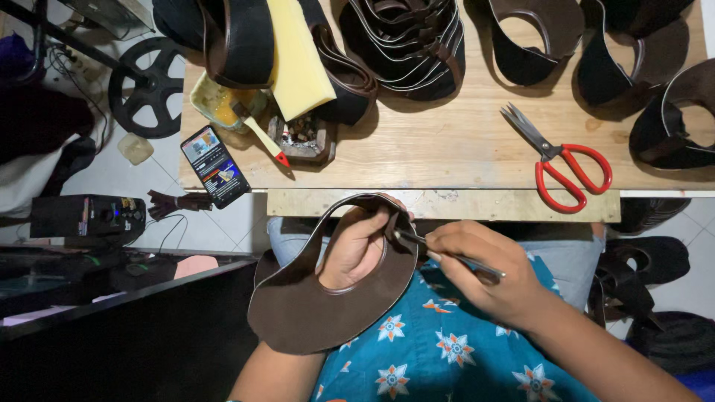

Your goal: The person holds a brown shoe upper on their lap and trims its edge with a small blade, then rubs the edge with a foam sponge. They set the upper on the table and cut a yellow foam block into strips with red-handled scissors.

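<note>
A person seated at a wooden workbench (447, 149) holds a curved brown leather piece (313, 313) in the lap, above a teal flowered shirt (417, 350). The left hand (357, 249) reaches up through the piece's oval opening, fingers curled and pinching the leather's upper edge. The right hand (484, 272), coming in from the right with the forearm angled across the shirt, is closed around a thin metal tool (447, 257); its tip meets the leather just beside the left fingertips.

Just beyond both hands runs the bench's pale front rail. Farther past the right hand lie red-handled scissors (562, 160), blades parted. Beyond the left hand sit a phone (214, 165) with a lit screen overhanging the bench corner, a small tray of bits (302, 138), a brush (261, 134) resting in a yellow glue pot (216, 100), and a block of yellow foam (298, 56). At the bench's far edge, stacked dark leather pieces (406, 41) crowd the top. Left of the left hand, on the floor, stand a black device (86, 216) and a black wheel (145, 85).
</note>
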The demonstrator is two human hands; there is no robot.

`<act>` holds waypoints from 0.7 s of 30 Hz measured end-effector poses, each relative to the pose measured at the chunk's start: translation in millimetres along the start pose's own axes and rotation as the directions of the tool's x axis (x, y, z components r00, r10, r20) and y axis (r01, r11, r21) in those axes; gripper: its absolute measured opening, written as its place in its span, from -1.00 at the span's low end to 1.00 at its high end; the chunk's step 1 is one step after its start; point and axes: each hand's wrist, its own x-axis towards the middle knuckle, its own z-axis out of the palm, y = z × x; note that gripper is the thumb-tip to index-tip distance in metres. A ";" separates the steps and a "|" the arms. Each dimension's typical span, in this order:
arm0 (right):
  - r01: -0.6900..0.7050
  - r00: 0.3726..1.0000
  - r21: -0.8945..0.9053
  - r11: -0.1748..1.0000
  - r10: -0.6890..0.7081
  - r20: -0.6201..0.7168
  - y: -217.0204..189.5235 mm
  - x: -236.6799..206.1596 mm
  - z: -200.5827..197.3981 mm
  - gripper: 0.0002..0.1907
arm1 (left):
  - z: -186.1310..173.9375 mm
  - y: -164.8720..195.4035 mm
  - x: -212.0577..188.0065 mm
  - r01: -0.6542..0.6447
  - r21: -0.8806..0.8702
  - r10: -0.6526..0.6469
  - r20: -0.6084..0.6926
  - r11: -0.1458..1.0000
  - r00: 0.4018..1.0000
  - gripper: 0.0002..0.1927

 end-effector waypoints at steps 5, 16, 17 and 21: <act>-0.013 0.999 0.022 1.000 0.014 -0.037 0.0 -0.2 0.2 -0.82 | 0.8 -0.3 0.1 0.021 -0.041 -0.020 0.034 0.999 0.999 -0.84; -0.269 0.954 -0.181 0.946 0.288 0.086 27.6 22.6 -1.7 -0.77 | 44.0 1.7 -13.4 0.018 0.123 0.007 -0.197 0.992 0.980 -0.83; -0.316 0.937 -0.209 0.925 0.339 0.086 30.6 22.6 5.4 -0.76 | 49.6 2.1 -13.0 0.006 0.138 0.022 -0.201 0.990 0.979 -0.82; -0.352 0.925 -0.287 0.891 0.378 0.039 45.4 21.9 37.5 -0.65 | 64.7 -1.9 -8.2 -0.070 0.142 0.096 -0.185 0.987 0.978 -0.80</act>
